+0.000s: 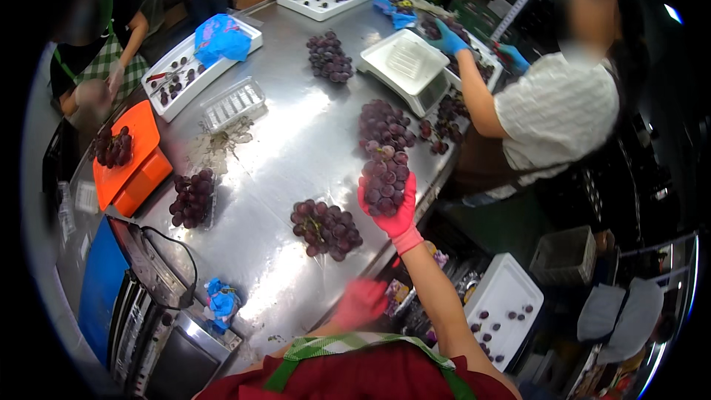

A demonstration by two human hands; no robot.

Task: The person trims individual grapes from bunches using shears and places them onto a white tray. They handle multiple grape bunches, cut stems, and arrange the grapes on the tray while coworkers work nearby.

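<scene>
My right hand, in a pink glove, cups a bunch of dark purple grapes from below, over the table's right edge area. Just beyond it another grape bunch lies on the metal table; the two overlap in view. My left hand, also pink-gloved, is blurred near the table's front edge, and its fingers cannot be made out. Closest to that hand on the table is a bunch of grapes with its green stem showing. Farther left, a grape bunch sits in a clear plastic tray.
A white scale and an orange scale stand on the steel table. At front left is a wrapping machine. A co-worker's blue-gloved hand touches grapes. A white tray with loose grapes lies at lower right.
</scene>
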